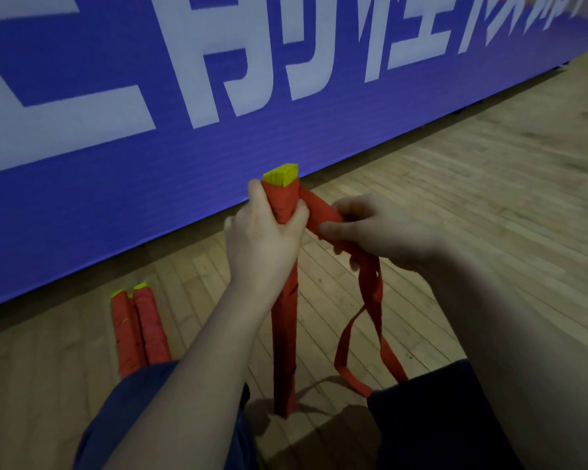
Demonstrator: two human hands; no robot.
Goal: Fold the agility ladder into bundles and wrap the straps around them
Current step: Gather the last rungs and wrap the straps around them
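From the head view, the left hand (263, 237) has its fingers (294, 220) clamped round the upper end of the ladder bundle (285, 320), which stands nearly upright with its foot on the wooden floor (472, 171) between the person's knees. Yellow rung ends (281, 174) stick out above the fist. The right hand (375, 232) pinches the red strap (319, 210) just beside the bundle, fingers closed on it; the slack hangs in a loop (357, 334) down to the floor. Two finished bundles (138, 329) lie side by side left of the knee, near the lower edge of the blue banner (150, 171). Open floor stretches to the right.
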